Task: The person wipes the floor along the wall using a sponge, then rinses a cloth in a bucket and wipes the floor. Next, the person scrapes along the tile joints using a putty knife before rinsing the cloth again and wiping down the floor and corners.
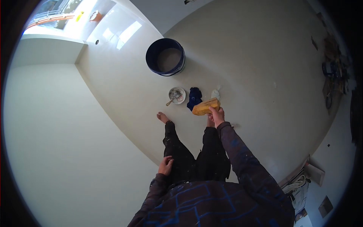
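Observation:
My right hand point(216, 116) is closed round one end of a yellow-orange sponge-like block point(204, 107), held out above the floor. My left hand point(165, 165) rests by my left thigh, its fingers slightly curled and nothing visible in them. Beyond the block lie a dark blue cloth-like item point(194, 97) and a small white bag-like item point(215, 93). To their left is a white bowl point(182, 92) with grey-white contents and a tool whose handle leans over its rim.
A large dark blue bucket point(151, 56) stands past the bowl. A pale wall point(49, 132) runs along the left. Assorted items point(331, 70) lie at the far right, and boards with a coiled cable point(297, 183) are at the lower right.

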Available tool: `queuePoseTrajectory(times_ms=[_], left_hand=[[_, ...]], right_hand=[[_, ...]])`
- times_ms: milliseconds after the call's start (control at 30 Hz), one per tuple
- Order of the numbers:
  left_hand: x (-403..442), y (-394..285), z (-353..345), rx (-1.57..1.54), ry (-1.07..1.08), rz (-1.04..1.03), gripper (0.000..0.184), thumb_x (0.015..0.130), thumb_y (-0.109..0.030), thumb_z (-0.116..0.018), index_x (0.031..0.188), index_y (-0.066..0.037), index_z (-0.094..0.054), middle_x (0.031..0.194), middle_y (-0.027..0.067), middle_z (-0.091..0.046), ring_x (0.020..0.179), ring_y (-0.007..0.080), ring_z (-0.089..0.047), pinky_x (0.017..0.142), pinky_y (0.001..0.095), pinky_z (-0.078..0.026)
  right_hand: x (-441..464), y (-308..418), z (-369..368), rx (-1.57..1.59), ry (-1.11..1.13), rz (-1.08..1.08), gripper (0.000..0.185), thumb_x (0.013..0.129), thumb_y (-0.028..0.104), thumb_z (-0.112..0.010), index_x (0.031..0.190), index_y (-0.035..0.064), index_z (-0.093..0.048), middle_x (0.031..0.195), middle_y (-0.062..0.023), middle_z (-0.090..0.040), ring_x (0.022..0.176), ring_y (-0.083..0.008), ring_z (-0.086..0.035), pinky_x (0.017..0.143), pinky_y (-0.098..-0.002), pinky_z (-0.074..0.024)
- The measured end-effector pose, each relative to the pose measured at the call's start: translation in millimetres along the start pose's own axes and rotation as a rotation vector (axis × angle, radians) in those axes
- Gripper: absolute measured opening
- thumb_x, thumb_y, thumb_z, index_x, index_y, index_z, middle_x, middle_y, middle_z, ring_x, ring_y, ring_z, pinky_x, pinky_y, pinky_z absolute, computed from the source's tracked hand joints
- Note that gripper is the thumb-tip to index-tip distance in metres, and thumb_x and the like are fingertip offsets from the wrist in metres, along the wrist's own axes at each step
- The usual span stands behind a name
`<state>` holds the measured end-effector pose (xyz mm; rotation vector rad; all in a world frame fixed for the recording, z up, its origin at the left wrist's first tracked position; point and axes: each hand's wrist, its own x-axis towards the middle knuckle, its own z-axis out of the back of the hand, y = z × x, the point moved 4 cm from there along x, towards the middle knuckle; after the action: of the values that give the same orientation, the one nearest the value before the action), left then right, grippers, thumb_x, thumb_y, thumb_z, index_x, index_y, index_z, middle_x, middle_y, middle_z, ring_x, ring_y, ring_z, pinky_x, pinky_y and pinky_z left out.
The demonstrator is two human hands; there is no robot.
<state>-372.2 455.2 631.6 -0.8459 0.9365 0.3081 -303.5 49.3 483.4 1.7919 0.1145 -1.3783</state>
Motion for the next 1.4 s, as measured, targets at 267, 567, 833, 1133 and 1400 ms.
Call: queuePoseTrajectory(times_ms=[267,567,833,1133,1400], left_hand=[[100.1,-20.8,118.3,0.089,0.068,0.039,0.031,0.102,-0.016,-0.060,0.129,-0.002,-0.060,0.112,0.0139,-0.073,0.101,0.0212,-0.070,0.088,0.0341,-0.055],[290.0,30.7,171.8,0.210,-0.228,-0.103,0.026,0.090,-0.016,-0.065,0.115,-0.007,-0.067,0.112,0.0140,-0.069,0.108,0.0339,-0.066,0.097,0.0450,-0.052],[495.0,-17.9,42.6,0.095,0.125,-0.259,0.033,0.092,-0.017,-0.062,0.123,-0.007,-0.059,0.114,0.0148,-0.065,0.110,0.0357,-0.063,0.093,0.0482,-0.048],[508.2,-22.2,46.2,-0.033,0.129,-0.206,0.034,0.096,-0.022,-0.060,0.126,-0.007,-0.056,0.113,0.0147,-0.064,0.110,0.0364,-0.063,0.094,0.0493,-0.047],[511.7,-7.6,30.5,0.038,0.186,-0.210,0.035,0.094,-0.022,-0.062,0.125,-0.008,-0.057,0.115,0.0148,-0.065,0.112,0.0363,-0.064,0.095,0.0497,-0.050]], right_hand=[[1.0,85.2,-136.4,-0.086,-0.045,0.196,0.045,0.094,0.028,-0.075,0.128,0.0093,-0.053,0.111,-0.0031,-0.066,0.087,-0.0094,-0.067,0.071,-0.0243,-0.0550],[172.9,170.5,-399.3,-0.686,0.036,0.992,0.050,0.092,0.020,-0.072,0.134,0.0012,-0.053,0.123,-0.0154,-0.063,0.114,-0.0293,-0.063,0.100,-0.0393,-0.0485],[649.5,4.0,-472.2,-2.050,0.707,0.719,0.048,0.104,0.035,-0.052,0.137,-0.0002,-0.058,0.138,-0.0242,-0.061,0.126,-0.0368,-0.060,0.111,-0.0420,-0.0429],[587.5,-18.0,-486.9,-1.911,0.645,0.479,0.047,0.104,0.035,-0.052,0.134,0.0001,-0.061,0.135,-0.0245,-0.063,0.124,-0.0363,-0.062,0.108,-0.0430,-0.0446],[553.6,-12.2,-481.4,-1.585,0.611,0.458,0.046,0.104,0.035,-0.053,0.132,0.0003,-0.062,0.132,-0.0248,-0.065,0.121,-0.0358,-0.063,0.106,-0.0439,-0.0460]])
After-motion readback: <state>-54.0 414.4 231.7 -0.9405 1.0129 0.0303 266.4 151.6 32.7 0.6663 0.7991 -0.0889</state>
